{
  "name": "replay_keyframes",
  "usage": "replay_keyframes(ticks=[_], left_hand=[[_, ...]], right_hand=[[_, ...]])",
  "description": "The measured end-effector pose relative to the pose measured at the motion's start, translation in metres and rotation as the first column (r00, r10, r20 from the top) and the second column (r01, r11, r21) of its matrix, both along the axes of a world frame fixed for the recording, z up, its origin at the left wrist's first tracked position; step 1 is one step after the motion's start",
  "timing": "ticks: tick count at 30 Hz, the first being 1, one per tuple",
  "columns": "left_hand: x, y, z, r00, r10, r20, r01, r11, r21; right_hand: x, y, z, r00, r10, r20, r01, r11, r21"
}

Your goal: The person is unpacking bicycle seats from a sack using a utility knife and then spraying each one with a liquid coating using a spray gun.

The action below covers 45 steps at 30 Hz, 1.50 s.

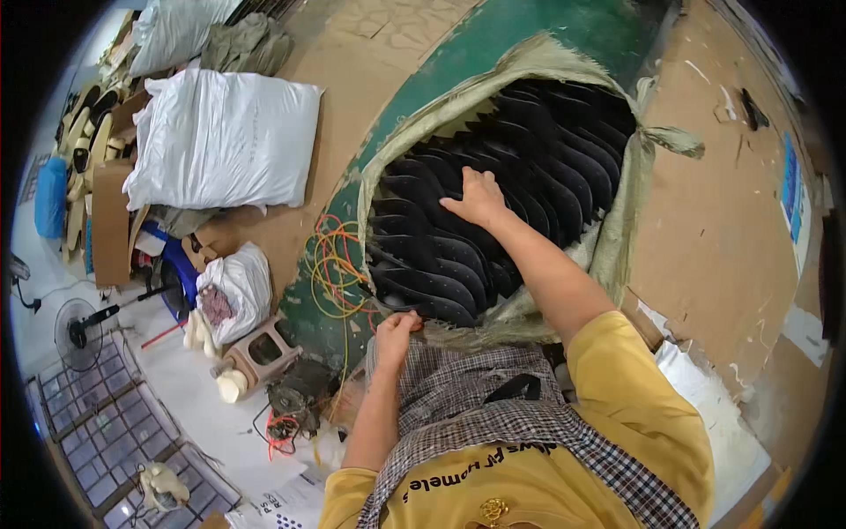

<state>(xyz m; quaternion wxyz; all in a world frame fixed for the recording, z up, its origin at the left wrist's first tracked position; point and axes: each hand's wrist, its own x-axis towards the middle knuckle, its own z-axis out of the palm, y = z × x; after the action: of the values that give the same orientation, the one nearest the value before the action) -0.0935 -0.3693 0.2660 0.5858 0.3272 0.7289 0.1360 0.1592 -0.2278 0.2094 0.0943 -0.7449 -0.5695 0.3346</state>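
Inside the seemingly full, unclosed pale-green woven sack, black curved flat pieces lie in rows; left hand pinches its near-left rim, right hand spreads fingers over them.

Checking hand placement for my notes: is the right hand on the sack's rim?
No, the right hand is over the black pieces inside the sack opening.

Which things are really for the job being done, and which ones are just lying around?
Part of the job:
- woven sack, rim pinched in the left grip
- black wavy pieces, under the spread right grip

Seemingly just lying around:
- big white package
- fan
- orange and yellow cords
- blue bundle
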Motion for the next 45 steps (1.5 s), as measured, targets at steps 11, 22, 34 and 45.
replay_keyframes(ticks=[11,22,34,45], left_hand=[[0.001,0.029,-0.011,0.988,-0.131,-0.083,0.143,0.977,0.156],[-0.008,-0.005,-0.038,0.984,-0.092,0.153,0.032,0.934,0.356],[-0.005,0.027,-0.036,0.877,0.240,0.416,-0.412,0.820,0.398],[-0.018,0.051,-0.031,0.961,0.084,-0.264,0.100,0.785,0.611]], right_hand=[[-0.008,0.018,-0.006,0.994,0.009,0.105,0.010,0.984,-0.175],[0.026,-0.078,-0.011,0.934,-0.188,-0.304,0.244,0.957,0.157],[0.020,-0.056,-0.028,0.971,-0.233,-0.062,0.235,0.971,0.034],[0.017,-0.070,-0.018,0.968,-0.240,-0.071,0.246,0.964,0.096]])
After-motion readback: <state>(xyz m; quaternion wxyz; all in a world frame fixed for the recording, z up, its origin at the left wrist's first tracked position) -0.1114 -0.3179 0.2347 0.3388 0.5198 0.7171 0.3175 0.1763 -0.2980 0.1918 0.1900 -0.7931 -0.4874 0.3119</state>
